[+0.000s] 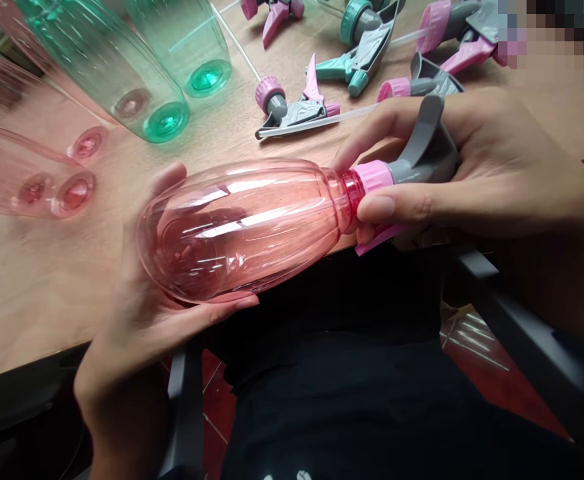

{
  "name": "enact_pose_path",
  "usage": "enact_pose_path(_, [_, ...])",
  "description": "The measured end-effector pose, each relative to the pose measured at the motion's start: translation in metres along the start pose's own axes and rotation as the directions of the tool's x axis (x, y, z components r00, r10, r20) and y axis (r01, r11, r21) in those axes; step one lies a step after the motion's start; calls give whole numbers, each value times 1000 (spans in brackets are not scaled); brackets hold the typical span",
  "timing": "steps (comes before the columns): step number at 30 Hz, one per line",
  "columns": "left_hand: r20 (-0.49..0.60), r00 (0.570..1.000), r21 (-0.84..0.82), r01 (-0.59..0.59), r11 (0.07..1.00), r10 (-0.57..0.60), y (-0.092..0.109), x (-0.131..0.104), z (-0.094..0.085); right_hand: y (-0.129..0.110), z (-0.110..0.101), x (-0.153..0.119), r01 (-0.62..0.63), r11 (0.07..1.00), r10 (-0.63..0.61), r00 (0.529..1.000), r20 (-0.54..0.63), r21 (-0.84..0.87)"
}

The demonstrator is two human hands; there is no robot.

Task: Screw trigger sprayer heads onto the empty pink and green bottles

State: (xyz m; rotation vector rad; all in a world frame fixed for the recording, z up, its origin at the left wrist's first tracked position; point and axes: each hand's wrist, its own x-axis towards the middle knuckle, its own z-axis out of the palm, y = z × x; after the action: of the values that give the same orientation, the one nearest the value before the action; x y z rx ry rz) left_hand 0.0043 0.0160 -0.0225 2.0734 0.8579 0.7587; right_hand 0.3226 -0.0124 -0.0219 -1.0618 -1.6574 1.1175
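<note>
A clear pink spray bottle [252, 227] lies sideways in the air between my hands, above the table's front edge. My left hand [157, 307] is wrapped round its base, thumb along the near side and fingers behind. At the neck, a grey and pink trigger spray head [422, 150] sits on the opening. My right hand [472, 173] grips the head's pink collar, with the thumb in front and the fingers partly hidden behind. Whether the collar is fully screwed down I cannot tell.
Several loose trigger spray heads, one of them pink and grey [297, 110] and another teal and grey [359, 53], lie on the wooden table [122, 193] beyond my hands. Green bottles [167, 120] and pink bottles [75, 193] stand at the left. Metal bars [477, 263] show below the edge.
</note>
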Motion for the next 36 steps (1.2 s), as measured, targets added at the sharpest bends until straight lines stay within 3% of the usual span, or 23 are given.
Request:
enact_pose_path(6, [-23, 999, -7, 34, 999, -34, 2, 0, 2, 0, 0, -1, -6, 998, 5, 1000, -18, -63])
enact_pose_path(16, [13, 1000, -6, -14, 1000, 14, -1, 0, 0, 0, -1, 0, -2, 1000, 2, 1000, -5, -27])
enact_pose_path(24, [28, 999, -4, -18, 1000, 18, 2, 0, 0, 2, -1, 3, -6, 998, 2, 998, 70, 58])
enact_pose_path(31, [33, 991, -13, 131, 991, -131, 11, -2, 0, 6, -3, 4, 33, 998, -38, 995, 89, 60])
enact_pose_path(36, [39, 992, -13, 124, 992, -124, 11, -4, -2, 7, -3, 5, 19, 999, -22, 995, 101, 35])
